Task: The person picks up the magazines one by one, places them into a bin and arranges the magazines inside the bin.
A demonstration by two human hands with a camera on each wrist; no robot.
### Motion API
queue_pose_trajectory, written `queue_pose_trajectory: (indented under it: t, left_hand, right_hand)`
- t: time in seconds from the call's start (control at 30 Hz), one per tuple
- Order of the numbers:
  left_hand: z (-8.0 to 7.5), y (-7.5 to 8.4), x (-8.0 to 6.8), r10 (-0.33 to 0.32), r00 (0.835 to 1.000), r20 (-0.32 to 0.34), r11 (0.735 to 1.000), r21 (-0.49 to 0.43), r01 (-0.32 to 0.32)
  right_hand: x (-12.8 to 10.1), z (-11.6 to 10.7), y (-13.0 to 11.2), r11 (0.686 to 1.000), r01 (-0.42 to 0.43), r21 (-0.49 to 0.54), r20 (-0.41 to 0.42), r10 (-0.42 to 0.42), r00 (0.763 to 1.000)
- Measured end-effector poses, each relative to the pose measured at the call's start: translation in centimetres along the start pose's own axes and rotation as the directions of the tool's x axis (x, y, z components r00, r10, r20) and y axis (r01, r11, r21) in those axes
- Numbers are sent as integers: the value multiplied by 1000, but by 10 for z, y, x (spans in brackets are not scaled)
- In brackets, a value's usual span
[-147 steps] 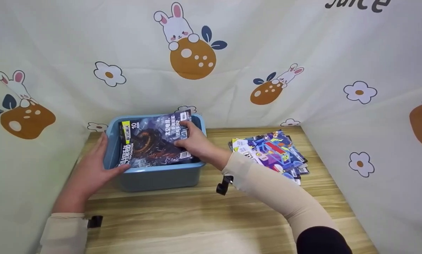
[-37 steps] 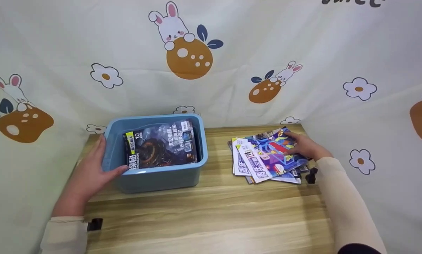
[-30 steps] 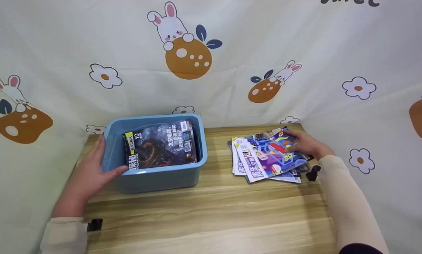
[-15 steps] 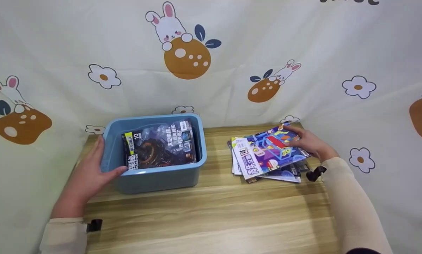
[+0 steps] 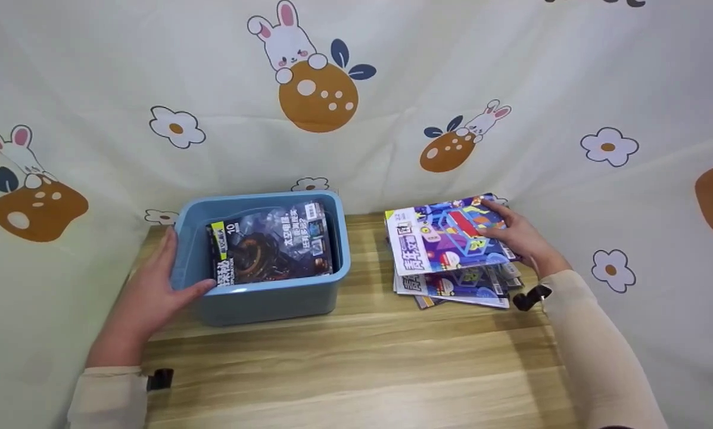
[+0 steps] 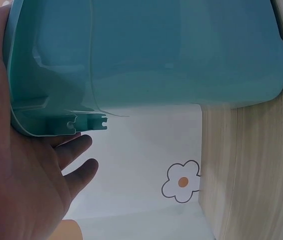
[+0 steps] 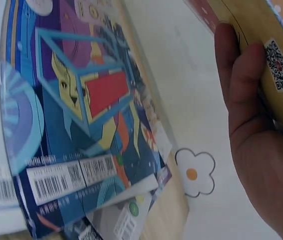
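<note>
Right hand point(image 5: 526, 241): thumb and fingers pinch the colourful magazine point(image 5: 439, 238), raised above the stack point(image 5: 460, 289) right of the bin point(image 5: 270, 308). Left hand point(image 5: 149, 292): fingers extended, resting against the bin's left side. Step in hand, as judged: lifting off the magazine. Next move probably calls for a firm pinch and a leftward carry to the bin, inside which a dark magazine point(image 5: 267, 250) lies.

Reads "10" and "太空电梯" on the dark magazine point(image 5: 267, 249) in the bin point(image 5: 267, 307), "青年文摘" on the upper purple magazine point(image 5: 442, 238).
</note>
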State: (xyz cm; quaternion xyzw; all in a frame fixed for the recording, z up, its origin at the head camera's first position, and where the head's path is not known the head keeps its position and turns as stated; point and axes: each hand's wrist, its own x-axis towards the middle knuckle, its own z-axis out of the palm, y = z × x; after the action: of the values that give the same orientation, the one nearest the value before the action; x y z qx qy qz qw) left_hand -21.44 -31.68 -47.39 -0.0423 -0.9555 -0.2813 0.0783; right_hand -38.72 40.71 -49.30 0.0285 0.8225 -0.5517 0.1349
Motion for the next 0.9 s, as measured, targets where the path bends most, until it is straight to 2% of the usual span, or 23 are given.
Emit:
queue_pose_trajectory:
  t: [0.27,0.5,0.9]
  left_hand:
    - [0,0,0,-5,1000,3,1000,3,5]
    - [0,1,0,-6,1000,4,1000,-16,6]
    - [0,2,-1,-3,1000,-3,1000,10,3]
  right_hand:
    - [-8,14,-13,997,10,73,-48,-7,999]
    - [-14,31,-28,991,48,126,-83,-38,996]
    - [-27,57,-58,976,122,182,-120,-101,988]
